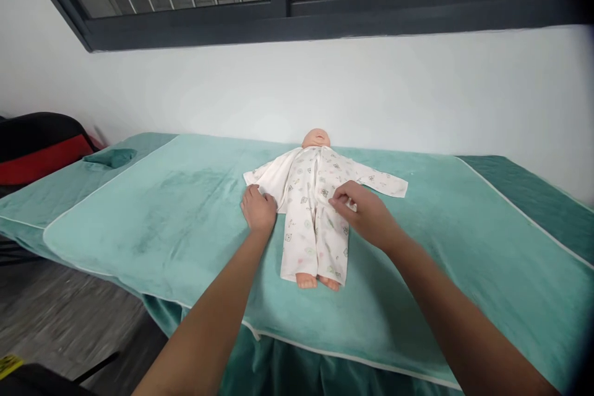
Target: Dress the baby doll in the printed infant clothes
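Observation:
A baby doll lies on its back, its head toward the wall and its bare feet toward me. It wears a white printed baby shirt with long sleeves and matching printed trousers. The sleeve on the right is stretched out sideways; plain white cloth spreads on the left. My left hand rests palm down at the edge of that plain cloth, fingers near the left cuff and thumb apart. Over the right side of the doll's belly, my right hand has thumb and fingertips pinched together. What they hold, if anything, cannot be made out.
A light green plush cover with white piping lies over the bed under the doll. A white wall and a dark-framed, barred window stand behind. At the far left are a black and red object and grey flooring.

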Demonstrator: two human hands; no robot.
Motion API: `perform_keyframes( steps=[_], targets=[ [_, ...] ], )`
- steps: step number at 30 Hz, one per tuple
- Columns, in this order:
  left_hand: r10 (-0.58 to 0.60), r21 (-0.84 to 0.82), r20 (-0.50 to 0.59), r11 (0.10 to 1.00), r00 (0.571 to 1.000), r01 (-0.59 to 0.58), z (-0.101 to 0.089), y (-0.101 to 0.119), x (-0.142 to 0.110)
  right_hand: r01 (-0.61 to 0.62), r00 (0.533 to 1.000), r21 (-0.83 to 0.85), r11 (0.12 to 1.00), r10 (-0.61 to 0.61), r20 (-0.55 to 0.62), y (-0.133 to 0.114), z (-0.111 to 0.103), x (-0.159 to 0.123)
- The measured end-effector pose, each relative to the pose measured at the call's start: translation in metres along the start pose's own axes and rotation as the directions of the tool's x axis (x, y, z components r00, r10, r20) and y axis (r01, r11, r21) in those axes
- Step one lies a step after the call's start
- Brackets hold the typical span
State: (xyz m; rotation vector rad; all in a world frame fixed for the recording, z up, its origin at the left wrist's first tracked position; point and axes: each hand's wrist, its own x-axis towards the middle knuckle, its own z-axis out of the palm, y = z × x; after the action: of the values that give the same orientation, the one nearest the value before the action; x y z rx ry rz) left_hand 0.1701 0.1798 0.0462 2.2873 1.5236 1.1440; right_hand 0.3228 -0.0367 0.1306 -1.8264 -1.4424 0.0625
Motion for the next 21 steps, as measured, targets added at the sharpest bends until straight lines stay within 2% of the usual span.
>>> perform_keyframes(
  steps=[2,6,8,11,13,15,17,19,21],
  targets=[
    [-0.002,0.014,0.003,1.0,1.0,0.002,0.001,-0.001,0.001,-0.071,0.997,0.005,0.997,0.071,-0.031,0.009,0.002,-0.004],
    [-0.001,0.036,0.028,0.999,1.0,0.0,0.004,-0.001,0.006,-0.17,0.985,0.031,0.985,0.168,0.044,0.022,0.009,-0.005],
    [-0.014,0.05,0.049,0.999,0.999,0.012,0.004,-0.001,0.009,-0.21,0.978,0.096,0.973,0.209,0.025,0.026,0.009,0.001],
    [-0.044,0.084,0.104,0.996,0.994,0.036,0.005,-0.001,0.015,-0.221,0.963,0.185,0.958,0.244,-0.113,0.03,0.01,0.024],
    [-0.054,0.106,0.151,0.994,0.987,0.038,0.006,-0.001,0.019,-0.187,0.938,0.193,0.963,0.233,-0.257,0.034,0.013,0.05],
    [-0.05,0.124,0.193,0.992,0.98,0.026,0.008,-0.001,0.023,-0.165,0.915,0.17,0.972,0.215,-0.343,0.038,0.019,0.081],
    [-0.041,0.143,0.212,0.99,0.976,0.011,0.01,-0.002,0.026,-0.188,0.928,0.117,0.975,0.215,-0.303,0.042,0.028,0.113],
    [-0.032,0.155,0.206,0.988,0.978,-0.001,0.013,-0.004,0.028,-0.208,0.965,0.025,0.978,0.21,-0.156,0.045,0.038,0.137],
    [-0.027,0.151,0.186,0.989,0.982,-0.001,0.015,-0.005,0.03,-0.162,0.987,-0.059,0.985,0.161,-0.015,0.049,0.046,0.152]
  ],
)
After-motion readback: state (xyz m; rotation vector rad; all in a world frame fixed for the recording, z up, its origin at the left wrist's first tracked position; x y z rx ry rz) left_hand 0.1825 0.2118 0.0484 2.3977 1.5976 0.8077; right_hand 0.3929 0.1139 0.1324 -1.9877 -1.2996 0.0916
